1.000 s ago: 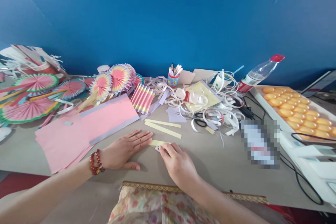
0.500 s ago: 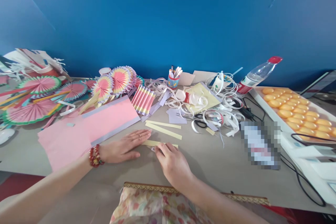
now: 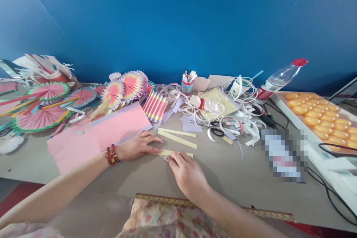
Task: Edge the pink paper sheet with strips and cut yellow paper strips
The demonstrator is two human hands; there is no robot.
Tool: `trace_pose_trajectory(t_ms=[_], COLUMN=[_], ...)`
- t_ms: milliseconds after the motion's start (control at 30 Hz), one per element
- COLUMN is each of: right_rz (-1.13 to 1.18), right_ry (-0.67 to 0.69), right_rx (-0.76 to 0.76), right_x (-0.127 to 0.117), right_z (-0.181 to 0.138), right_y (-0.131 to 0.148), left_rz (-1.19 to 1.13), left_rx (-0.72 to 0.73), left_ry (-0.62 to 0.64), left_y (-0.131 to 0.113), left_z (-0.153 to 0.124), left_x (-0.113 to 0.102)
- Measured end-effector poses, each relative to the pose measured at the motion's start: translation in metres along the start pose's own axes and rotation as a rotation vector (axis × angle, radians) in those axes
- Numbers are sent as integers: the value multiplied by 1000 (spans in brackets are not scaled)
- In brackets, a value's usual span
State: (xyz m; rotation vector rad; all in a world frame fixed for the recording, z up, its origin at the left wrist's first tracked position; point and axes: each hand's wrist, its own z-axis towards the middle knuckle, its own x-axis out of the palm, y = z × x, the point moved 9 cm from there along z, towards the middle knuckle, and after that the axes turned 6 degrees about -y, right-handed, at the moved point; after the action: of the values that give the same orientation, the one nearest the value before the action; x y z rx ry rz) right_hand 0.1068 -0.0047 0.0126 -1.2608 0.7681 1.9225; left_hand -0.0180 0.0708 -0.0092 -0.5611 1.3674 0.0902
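Observation:
My left hand (image 3: 138,145), with a red bead bracelet at the wrist, lies on the grey table with its fingers bent over the left end of a pale yellow paper strip (image 3: 178,153). My right hand (image 3: 187,172) rests on the same strip from the near side, fingertips pinched at its edge around a small whitish thing I cannot make out. Two more yellow strips (image 3: 176,136) lie just beyond. A pink paper sheet (image 3: 111,127) with a lilac border lies to the left of my left hand.
Folded paper fans (image 3: 124,86) crowd the back left. White paper curls, black scissors (image 3: 216,131) and a pen cup (image 3: 186,85) fill the middle back. A bottle (image 3: 279,78) and a tray of orange shapes (image 3: 320,117) stand at right, with black cables.
My left hand drew back and up from lying flat to curling its fingers on the strip's left end. The right hand stayed at the strip. The view shifted a little.

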Motion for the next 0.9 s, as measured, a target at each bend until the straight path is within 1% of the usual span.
trace_pose_trajectory(t_ms=[100,267,367,600,767,900], right_rz=[-3,-32,-50,-28,-27,-45], right_ry=[5,-9,-14,-10,-23,-26], right_rx=[-15,-39,-44,-35,-54,-67], right_x=[0,2,4,6,9,11], right_z=[2,7,9,11,14,17], right_y=[2,9,13,15,19,21], left_rz=[0,3,2,-28,-86,-101], left_rx=[14,55,58,14,42,30], left_ry=[-15,-52,-32,9,53,87], left_y=[0,-5,-7,-11,-15,-16], left_z=[-2,-2,-3,-5,-6,-7], left_x=[1,-3,-6,-10,-12,-11])
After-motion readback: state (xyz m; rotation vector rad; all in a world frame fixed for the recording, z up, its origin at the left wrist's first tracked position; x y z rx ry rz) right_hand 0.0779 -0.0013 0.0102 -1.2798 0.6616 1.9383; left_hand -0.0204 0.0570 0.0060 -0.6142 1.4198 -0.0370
